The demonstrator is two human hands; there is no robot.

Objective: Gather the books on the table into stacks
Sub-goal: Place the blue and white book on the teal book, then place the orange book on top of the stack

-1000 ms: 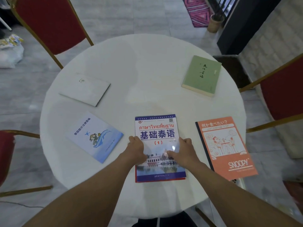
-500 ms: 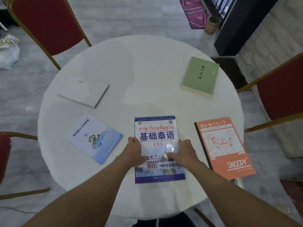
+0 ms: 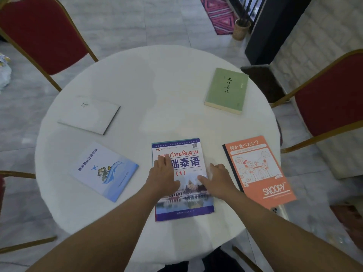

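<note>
The round table (image 3: pixel 157 79) is carrying five books lying well apart; the blue Thai textbook (image 3: pixel 184 203) is sitting at the near middle, seemingly the base for a stack; the left hand (image 3: pixel 163 173) is pressing flat and spread on its cover, holding nothing; the right hand (image 3: pixel 217 178), fingers loosely open, is resting at its right edge, probably squaring it, just beside the orange notebook (image 3: pixel 259 169).

- Looks like a dining or banquet room: round white-clothed table (image 3: pixel 137 79), red padded gilt-framed chairs (image 3: pixel 45 32).
- Grey marble-like floor tiles (image 3: pixel 121 20), patterned rug (image 3: pixel 220 16).
</note>
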